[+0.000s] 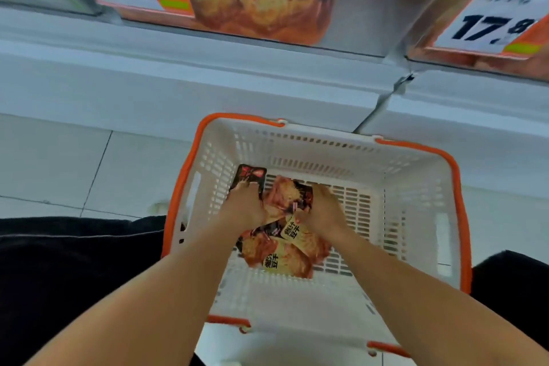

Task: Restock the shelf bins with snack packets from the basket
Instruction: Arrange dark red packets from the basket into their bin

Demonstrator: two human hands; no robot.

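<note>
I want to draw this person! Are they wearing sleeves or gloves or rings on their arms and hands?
No gloves: the left hand and the right hand are bare, and both forearms are bare up to the bottom edge of the picture, so no sleeves show. No watch or bracelet shows on the wrists. The fingers are too blurred and hidden to tell about rings.

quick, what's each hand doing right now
Left hand: gripping a dark snack packet in the basket.
Right hand: gripping orange snack packets.
</note>
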